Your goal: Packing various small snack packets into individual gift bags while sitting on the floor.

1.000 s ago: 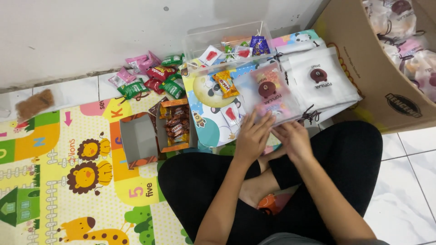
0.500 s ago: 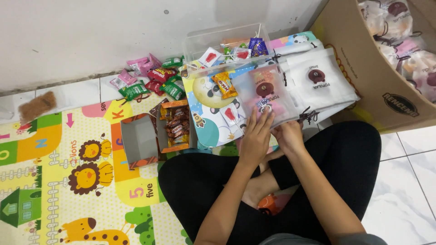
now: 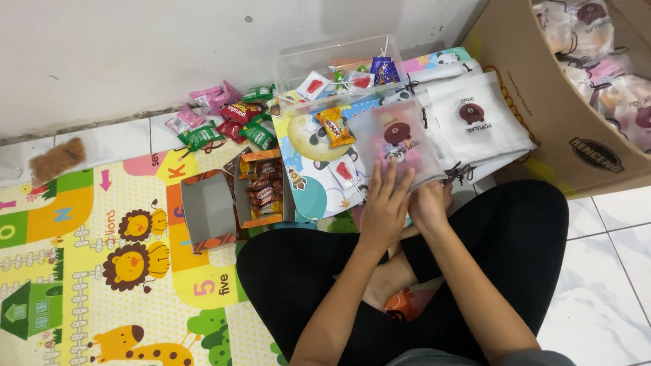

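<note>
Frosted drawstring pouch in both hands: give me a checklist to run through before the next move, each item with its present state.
1. Frosted pouch held by both hands: ok; left hand lies flat on it, right hand grips its lower edge.
2. Pouch has contents: ok; pink shapes show through.
3. Drawstring pulled shut: cannot tell; hands cover the mouth.
4. Loose candies nearby: ok.
5. Open orange snack box stocked: ok.
6. Cardboard box with filled pouches, by the right hand: ok.

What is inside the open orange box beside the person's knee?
The open orange box holds a row of small brown-wrapped sweets, packed along its length. Whatever lies under that top layer is covered. The grey box half beside it looks hollow.
</note>
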